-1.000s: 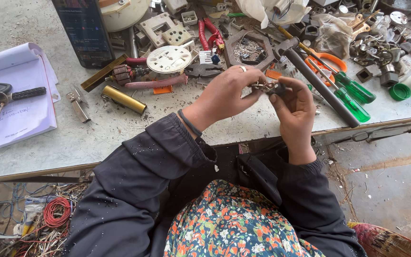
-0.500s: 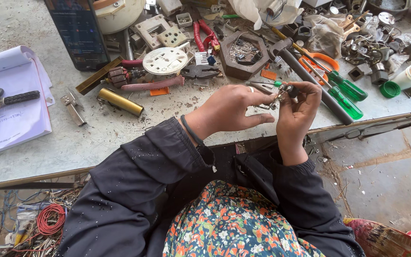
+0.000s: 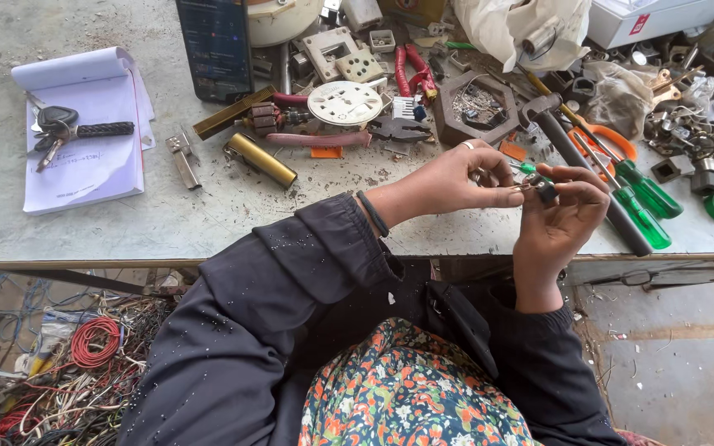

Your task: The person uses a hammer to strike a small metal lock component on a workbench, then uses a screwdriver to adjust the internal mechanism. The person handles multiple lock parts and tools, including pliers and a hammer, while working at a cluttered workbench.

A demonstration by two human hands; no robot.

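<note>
A: At the near edge of the workbench [image 3: 167,223] we have both hands up together. Our left hand [image 3: 456,182] reaches in from the left, fingers curled, thumb and forefinger pinching one end of a small metal part [image 3: 539,190].

B: And our right hand [image 3: 559,219] comes up from below, fingertips closed on the other end of that same part. So the part sits between the two hands, just above the bench edge, right of centre. It is too small for us to tell its exact shape.

A: Just beyond our fingers lie two green-handled screwdrivers [image 3: 642,206] and a dark hammer [image 3: 576,157], running from far left to near right.

B: Farther back we see a brown hexagonal tray [image 3: 448,124] of small bits, red-handled pliers [image 3: 415,70] and a white round disc [image 3: 345,102].

A: To the left of those, a brass cylinder [image 3: 262,159] lies on the bench, and far left a notepad [image 3: 84,157] with a bunch of keys [image 3: 64,128] resting on it.

B: Below the bench on the left, a tangle of coloured wires [image 3: 68,363], a red coil among them.
</note>
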